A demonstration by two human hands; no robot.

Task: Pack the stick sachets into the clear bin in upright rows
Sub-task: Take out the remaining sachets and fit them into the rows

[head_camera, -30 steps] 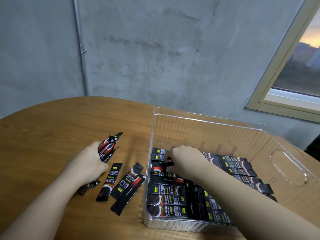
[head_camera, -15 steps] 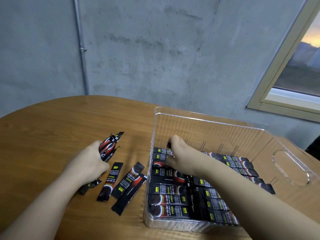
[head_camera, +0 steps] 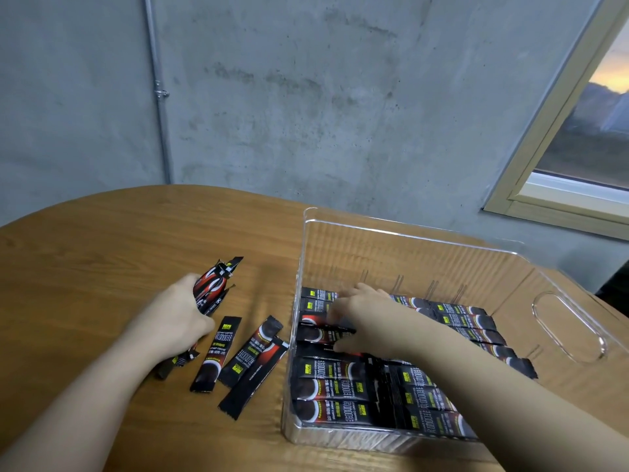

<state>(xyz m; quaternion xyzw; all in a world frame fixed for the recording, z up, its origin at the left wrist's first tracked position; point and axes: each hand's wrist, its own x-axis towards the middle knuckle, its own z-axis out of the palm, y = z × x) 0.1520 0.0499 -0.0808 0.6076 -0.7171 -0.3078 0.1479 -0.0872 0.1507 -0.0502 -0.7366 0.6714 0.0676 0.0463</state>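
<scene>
A clear bin [head_camera: 401,233] stands on the wooden table, right of centre. Black stick sachets with red and yellow print [head_camera: 333,390] lie flat in rows across its bottom. My right hand [head_camera: 364,316] is inside the bin at its left side, fingers spread and pressing on the sachets in the left row. Left of the bin, my left hand [head_camera: 173,321] is closed around a bundle of sachets [head_camera: 212,286] whose ends stick out above and below the fist. Three loose sachets [head_camera: 252,349] lie on the table between that hand and the bin.
The table [head_camera: 102,250] is oval with its curved far edge near a grey concrete wall. A metal pipe [head_camera: 158,93] runs down the wall. A window frame [head_camera: 544,185] is at the right. The bin's right wall has a cut-out handle [head_camera: 568,328].
My right hand has shifted inside the bin, from the far left corner back a little toward me, onto the left row. My left hand keeps the bundle in place.
</scene>
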